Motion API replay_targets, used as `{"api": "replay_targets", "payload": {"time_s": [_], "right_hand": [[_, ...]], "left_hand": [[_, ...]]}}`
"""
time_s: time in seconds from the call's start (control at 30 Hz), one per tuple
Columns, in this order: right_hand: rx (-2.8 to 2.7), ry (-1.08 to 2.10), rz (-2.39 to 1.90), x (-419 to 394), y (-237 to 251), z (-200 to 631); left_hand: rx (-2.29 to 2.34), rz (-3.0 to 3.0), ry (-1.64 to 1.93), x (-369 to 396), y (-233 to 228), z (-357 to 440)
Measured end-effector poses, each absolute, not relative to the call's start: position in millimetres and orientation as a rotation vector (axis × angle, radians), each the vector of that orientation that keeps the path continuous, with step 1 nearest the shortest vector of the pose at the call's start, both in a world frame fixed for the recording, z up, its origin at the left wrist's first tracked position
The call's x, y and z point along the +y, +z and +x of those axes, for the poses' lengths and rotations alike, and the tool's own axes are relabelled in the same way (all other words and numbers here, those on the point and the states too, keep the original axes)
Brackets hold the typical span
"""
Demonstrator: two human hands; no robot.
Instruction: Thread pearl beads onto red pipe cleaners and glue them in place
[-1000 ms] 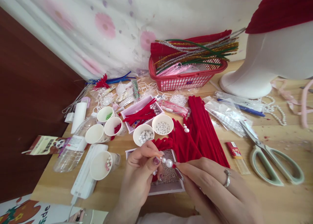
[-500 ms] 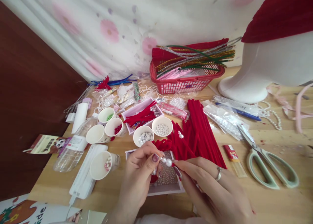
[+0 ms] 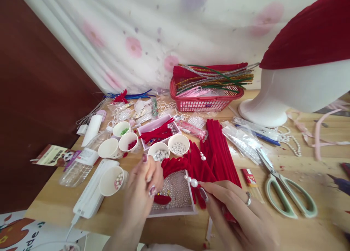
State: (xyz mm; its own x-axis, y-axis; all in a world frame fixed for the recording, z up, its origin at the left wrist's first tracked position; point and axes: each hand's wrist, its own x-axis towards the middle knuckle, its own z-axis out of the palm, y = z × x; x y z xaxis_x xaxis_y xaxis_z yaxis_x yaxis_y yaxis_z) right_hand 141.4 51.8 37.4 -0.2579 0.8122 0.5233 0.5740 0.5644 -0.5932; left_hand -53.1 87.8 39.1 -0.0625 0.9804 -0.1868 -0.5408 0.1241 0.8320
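Note:
My right hand (image 3: 232, 207) pinches the end of a red pipe cleaner (image 3: 229, 214), most of it hidden by the fingers. White pearl beads (image 3: 193, 182) of graded size stick out in a row past the fingertips. To the left, my left hand (image 3: 143, 185) is loosely curled, apart from the beads; what it holds, if anything, is hidden. Below and between both hands lies a pale lilac tray (image 3: 175, 212) of small pearl beads. A looped red pipe cleaner piece (image 3: 175, 165) rests at its back edge. Another short pearl row (image 3: 202, 156) lies on the red pipe cleaners (image 3: 218, 152) behind.
Several paper cups (image 3: 178, 144) of beads stand behind and left. A red basket (image 3: 206, 104) is at the back, a white mannequin head stand (image 3: 262, 112) at the right. Scissors (image 3: 290, 189) lie open near a lighter (image 3: 248, 178). A power strip (image 3: 94, 189) lies left.
My left hand has let go of the pearl row and drawn away to the left. My right hand keeps its pinch on the beaded pipe cleaner. The view has shifted slightly.

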Motion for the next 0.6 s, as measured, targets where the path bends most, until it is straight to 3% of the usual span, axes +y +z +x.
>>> {"api": "replay_targets", "payload": {"time_s": [0.17, 0.4, 0.6], "right_hand": [[-1.979, 0.308, -1.129, 48, 34, 152], [-1.981, 0.34, -1.142, 47, 31, 157], [-2.065, 0.294, -1.124, 49, 30, 166]], "left_hand": [[1.054, 1.057, 1.507, 95, 46, -74], [1.3, 2.032, 1.112, 89, 78, -65], [1.351, 2.306, 0.834, 84, 80, -48]]}}
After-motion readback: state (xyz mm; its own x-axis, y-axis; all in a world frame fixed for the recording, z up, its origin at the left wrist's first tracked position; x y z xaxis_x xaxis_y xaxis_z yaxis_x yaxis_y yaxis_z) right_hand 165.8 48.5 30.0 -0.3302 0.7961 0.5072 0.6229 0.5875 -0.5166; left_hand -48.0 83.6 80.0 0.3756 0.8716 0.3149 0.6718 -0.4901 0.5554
